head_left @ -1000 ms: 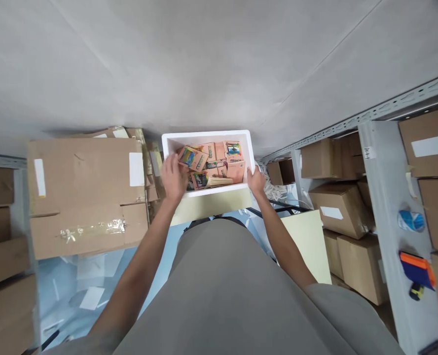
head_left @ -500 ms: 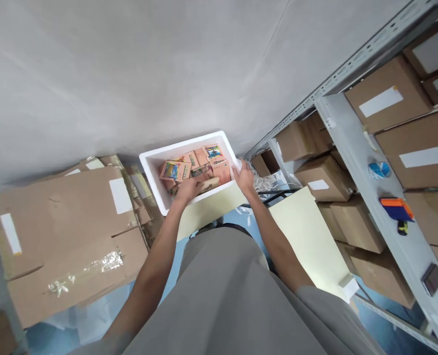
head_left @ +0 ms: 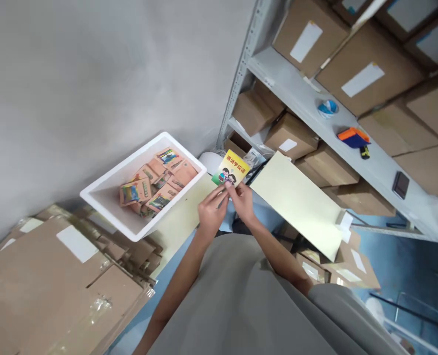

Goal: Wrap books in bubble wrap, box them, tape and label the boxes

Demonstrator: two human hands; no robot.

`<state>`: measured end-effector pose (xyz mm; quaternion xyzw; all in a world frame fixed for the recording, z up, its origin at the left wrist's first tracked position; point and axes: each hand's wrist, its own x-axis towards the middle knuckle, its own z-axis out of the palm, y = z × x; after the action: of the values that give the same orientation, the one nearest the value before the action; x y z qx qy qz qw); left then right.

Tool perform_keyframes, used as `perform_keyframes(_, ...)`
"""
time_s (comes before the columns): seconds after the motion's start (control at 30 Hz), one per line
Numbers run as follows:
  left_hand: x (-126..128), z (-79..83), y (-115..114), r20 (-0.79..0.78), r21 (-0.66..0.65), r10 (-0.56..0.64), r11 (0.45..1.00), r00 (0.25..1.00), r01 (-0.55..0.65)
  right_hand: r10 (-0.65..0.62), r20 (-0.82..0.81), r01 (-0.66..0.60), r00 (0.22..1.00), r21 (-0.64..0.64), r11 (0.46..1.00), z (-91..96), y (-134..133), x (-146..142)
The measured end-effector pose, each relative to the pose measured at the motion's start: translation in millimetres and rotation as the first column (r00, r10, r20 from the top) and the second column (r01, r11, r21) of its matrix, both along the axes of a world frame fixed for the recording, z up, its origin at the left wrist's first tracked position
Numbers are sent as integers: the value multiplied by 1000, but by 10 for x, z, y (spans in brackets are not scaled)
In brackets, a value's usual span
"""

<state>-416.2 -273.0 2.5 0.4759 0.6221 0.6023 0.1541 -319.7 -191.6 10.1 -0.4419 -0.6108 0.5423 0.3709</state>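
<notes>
A small yellow and green booklet (head_left: 232,166), with red Chinese characters and cartoon children on its cover, is pinched along its lower edge. My right hand (head_left: 242,202) has its thumb on the cover. My left hand (head_left: 212,209) closes on the lower left corner, fingers bent; its fingertips are partly hidden. Left of the hands, a white foam box (head_left: 111,217) stands against the wall. Inside lie several small orange-brown packs (head_left: 135,192) with colourful pictures, heaped towards the box's right end.
Flattened cardboard (head_left: 37,286) is stacked at lower left. A pale yellow board (head_left: 296,204) lies to the right. Grey shelving (head_left: 289,88) there holds several cardboard boxes (head_left: 367,64), a blue tape roll (head_left: 327,108), an orange and blue item (head_left: 353,137) and a phone-like device (head_left: 400,185).
My left hand has left the foam box and my right hand its rim. Both now meet at the booklet, right of the box. The view has turned to the right.
</notes>
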Motion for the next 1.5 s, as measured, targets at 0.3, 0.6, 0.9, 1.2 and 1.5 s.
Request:
perform_keyframes(0.3, 1044, -305, 910, 552, -276, -110, 911, 827, 305, -138, -98, 126, 986, -119, 985, -193, 707, 1907)
perform_keyframes(0.6, 2989, -559, 2134, 721, -319, -101, 830, 685, 458, -282, -74, 268, 957, -153, 951, -462, 1499, 3826)
perform_keyframes(0.9, 4110, -608, 2506, 590, -331, -99, 875, 801, 353, -528, 151, 510, 836, 141, 848, -645, 1922, 4761)
perform_keyframes(1.2, 4564, -469, 2488, 175, -271, -401, 859, 899, 435, -487, 38, 486, 872, 41, 873, -527, 1899, 4811)
perform_keyframes(1.5, 4197, -540, 2787, 647, -355, -216, 763, 731, 540, -411, -107, 388, 906, -184, 903, -585, 1997, 5079)
